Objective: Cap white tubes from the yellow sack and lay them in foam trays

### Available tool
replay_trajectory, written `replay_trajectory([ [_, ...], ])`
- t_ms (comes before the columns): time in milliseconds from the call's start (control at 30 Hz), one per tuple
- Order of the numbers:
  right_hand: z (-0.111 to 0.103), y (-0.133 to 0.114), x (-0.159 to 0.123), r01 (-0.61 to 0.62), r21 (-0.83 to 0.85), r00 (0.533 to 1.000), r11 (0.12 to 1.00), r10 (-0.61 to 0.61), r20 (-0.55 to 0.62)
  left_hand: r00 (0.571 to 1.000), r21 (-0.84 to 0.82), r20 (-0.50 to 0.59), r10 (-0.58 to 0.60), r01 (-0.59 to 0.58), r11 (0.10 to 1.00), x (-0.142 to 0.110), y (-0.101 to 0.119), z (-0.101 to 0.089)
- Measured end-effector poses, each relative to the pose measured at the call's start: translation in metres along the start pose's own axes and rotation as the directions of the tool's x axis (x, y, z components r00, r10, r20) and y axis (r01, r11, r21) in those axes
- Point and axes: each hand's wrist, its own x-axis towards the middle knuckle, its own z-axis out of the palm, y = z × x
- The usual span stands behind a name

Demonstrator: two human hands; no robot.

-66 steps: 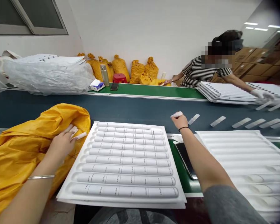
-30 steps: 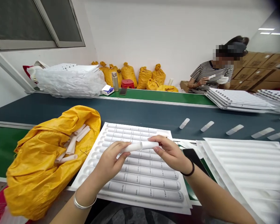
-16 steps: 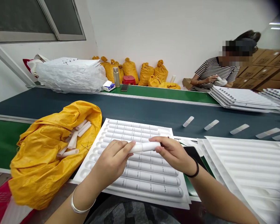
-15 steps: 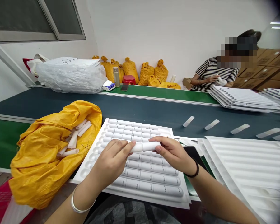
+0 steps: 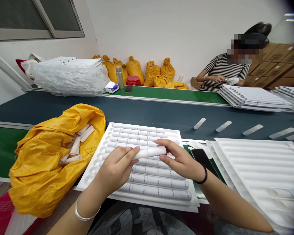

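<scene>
A white plastic tube (image 5: 153, 151), with a step where two sections meet, is held level above a white moulded tray (image 5: 89, 179). My left hand (image 5: 120, 163) is closed around its left end, which the fingers partly hide. My right hand (image 5: 177, 160) curls loosely about the right end, index finger above and thumb at the lower edge. Beneath, the tray's grooves hold several rows of white tubes with small dark print (image 5: 149, 191). To the left, a yellow sack (image 5: 46, 140) lies open with loose white tubes (image 5: 75, 146) inside.
A dark conveyor belt (image 5: 137, 111) carries several spaced white tubes (image 5: 199, 123). Stacked white trays (image 5: 259, 163) and a black phone (image 5: 203, 160) lie at right. Across the belt, a person in a striped shirt (image 5: 225, 70) works beside more trays (image 5: 254, 96). A plastic-wrapped bundle (image 5: 71, 80) stands at far left.
My right hand has shifted slightly left along the tube, its fingers further apart. My left hand still holds the other end. The view has moved a little.
</scene>
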Motion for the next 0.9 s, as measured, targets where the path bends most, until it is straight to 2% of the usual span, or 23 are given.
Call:
replay_trajectory([
  [67,-0.001,0.001,0.001,0.174,-0.179,0.984,0.968,-0.179,-0.013,0.998,-0.076,0.019,-0.054,0.056,0.996,-0.001,0.002,0.000],
  [167,-0.002,0.003,0.001,0.242,-0.252,0.968,0.937,-0.250,0.002,0.994,-0.144,0.034,-0.102,0.106,0.984,-0.003,0.003,0.001],
  [433,-0.004,0.002,-0.001,0.106,-0.245,0.994,0.964,-0.106,0.014,0.997,-0.116,0.024,-0.080,0.082,0.990,-0.007,0.006,0.002],
  [567,0.002,-0.001,-0.001,-0.069,-0.019,0.997,0.997,0.069,0.025,1.000,-0.037,0.001,-0.001,0.001,0.999,-0.007,0.006,0.003],
  [667,0.008,-0.003,-0.002,-0.210,0.158,0.976,0.965,0.196,0.099,0.997,0.012,0.008,0.072,-0.072,0.997,-0.009,0.003,0.007],
  [833,0.018,-0.006,-0.005,-0.252,0.225,0.966,0.941,0.232,0.112,0.999,-0.005,0.017,0.038,-0.038,0.999,-0.015,0.008,0.013],
  [900,0.024,-0.004,-0.009,-0.265,0.185,0.959,0.946,0.238,0.154,0.998,-0.019,0.046,0.046,-0.045,0.999,-0.016,0.013,0.015],
])
